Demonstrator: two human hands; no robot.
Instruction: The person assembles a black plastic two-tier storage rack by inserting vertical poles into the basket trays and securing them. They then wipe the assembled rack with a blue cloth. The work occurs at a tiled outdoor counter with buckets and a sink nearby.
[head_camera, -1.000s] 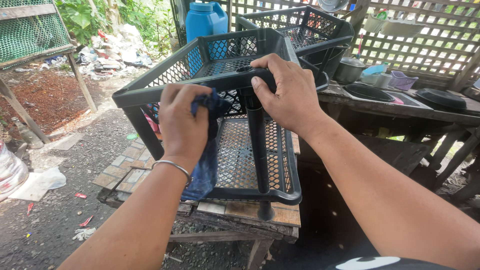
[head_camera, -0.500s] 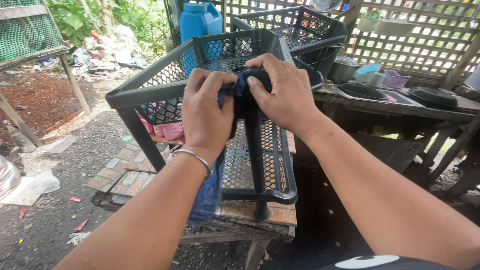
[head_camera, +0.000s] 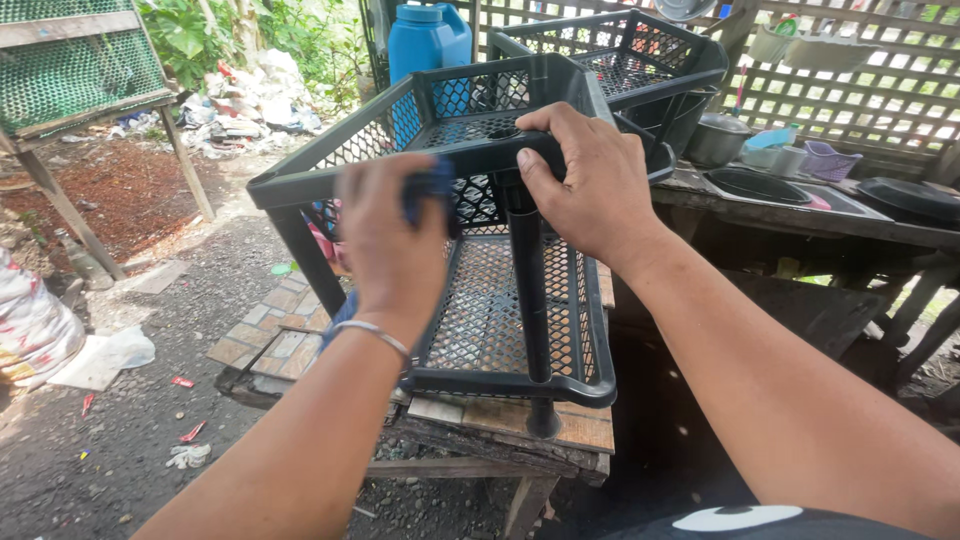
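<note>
A person works at a dark plastic tiered rack (head_camera: 480, 300) set on a weathered wooden bench (head_camera: 500, 420) in an outdoor yard. The right hand (head_camera: 590, 180) is closed over the front rim of the rack's upper tray, thumb under the edge and fingers wrapped across the top, apparently to steady the rack against the push of the other hand. The left hand (head_camera: 390, 245), a thin metal bangle (head_camera: 375, 335) on its wrist, is bunched around a dark blue cloth (head_camera: 430, 190) and presses it to that same rim just left of the right hand; the hand is blurred, so how tightly the fingers pinch the cloth cannot be told (a tail of the cloth seems to hang below the wrist). The rack's lower mesh tray sits flat on the bench, its corner post (head_camera: 530, 300) standing upright beneath the right hand. Behind the rack stands a blue water container (head_camera: 430, 40), and to the rack's right a second dark crate (head_camera: 620, 60) rests tilted on a cluttered table (head_camera: 800, 215) with a metal pot (head_camera: 718, 140) and dark trays. Well to the rack's left, a green mesh frame (head_camera: 70, 70) stands over bare earth, and litter lies on the ground.
</note>
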